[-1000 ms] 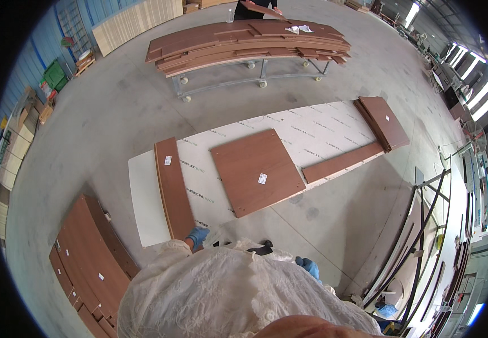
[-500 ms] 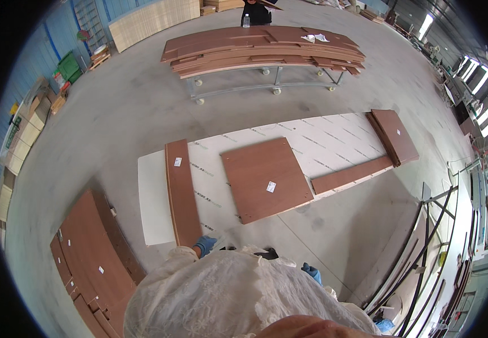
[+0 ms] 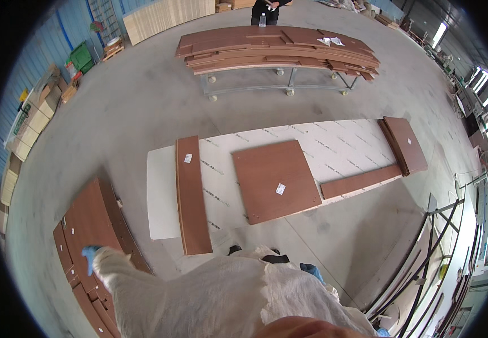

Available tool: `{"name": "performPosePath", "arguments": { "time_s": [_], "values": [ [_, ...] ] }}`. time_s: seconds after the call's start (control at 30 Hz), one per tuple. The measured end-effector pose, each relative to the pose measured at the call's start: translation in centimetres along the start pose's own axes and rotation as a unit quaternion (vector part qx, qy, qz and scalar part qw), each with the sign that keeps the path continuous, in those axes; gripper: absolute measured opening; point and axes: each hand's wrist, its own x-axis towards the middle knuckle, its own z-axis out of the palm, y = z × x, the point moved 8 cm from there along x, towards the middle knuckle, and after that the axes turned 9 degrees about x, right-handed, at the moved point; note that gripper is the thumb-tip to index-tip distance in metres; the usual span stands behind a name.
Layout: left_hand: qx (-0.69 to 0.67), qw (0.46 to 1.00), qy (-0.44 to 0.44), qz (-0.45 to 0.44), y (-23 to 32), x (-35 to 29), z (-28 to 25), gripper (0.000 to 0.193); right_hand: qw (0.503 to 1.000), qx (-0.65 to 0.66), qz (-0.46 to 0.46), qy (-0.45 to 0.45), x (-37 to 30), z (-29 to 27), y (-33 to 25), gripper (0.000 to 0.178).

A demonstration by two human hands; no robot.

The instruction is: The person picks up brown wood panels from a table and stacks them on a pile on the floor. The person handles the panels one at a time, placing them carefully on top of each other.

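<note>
My left hand (image 3: 90, 258), in a blue glove, is out to the left above a stack of brown wood panels (image 3: 100, 222). Its fingers point downward, slightly blurred, with nothing visible in them; whether they touch a panel I cannot tell. Close to my body on the right is my right hand (image 3: 312, 272), also gloved in blue, its fingers mostly hidden. In front of me a long white printed board (image 3: 339, 138) carries a brown strip panel (image 3: 193, 194) at its left, a squarish brown panel (image 3: 277, 180) in the middle, a thin brown strip (image 3: 362, 181) and stacked brown panels (image 3: 406, 145) at its right.
Farther off stands a wheeled metal cart (image 3: 249, 88) loaded with brown panels (image 3: 277, 49) and a bottle (image 3: 262, 20), with another person (image 3: 266, 12) behind it. Dark metal bars (image 3: 424, 265) lie at the right. A green bin (image 3: 81, 58) is by the blue wall.
My left hand has left the near end of the brown strip panel and swung left over the panel stack. The view has shifted slightly. The right hand stays close to my body.
</note>
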Motion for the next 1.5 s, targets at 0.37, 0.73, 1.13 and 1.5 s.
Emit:
{"name": "performPosePath", "arguments": {
  "time_s": [0.37, 0.73, 1.13, 1.5],
  "values": [
    [-0.201, 0.933, 0.095, -0.282, -16.9, 0.0, -5.3, 0.037, 0.998, -0.019, 0.043, -0.031, 2.4, 2.2, 0.6, 0.049],
    [-0.212, 0.785, -0.561, 0.155, 25.3, -29.5, 17.9, 0.059, 0.967, 0.230, 0.100, 0.040, -3.3, 2.5, 7.1, 0.047],
    [0.047, 0.696, -0.612, 0.373, 38.1, -62.8, 21.6, 0.048, 0.878, 0.348, 0.177, 0.278, -12.4, -10.7, 29.2, 0.044],
    [0.397, 0.218, -0.160, 0.877, 47.8, -82.7, 31.7, 0.030, 0.696, 0.500, 0.343, 0.383, -22.1, -14.5, 41.8, 0.049]
  ]
}}
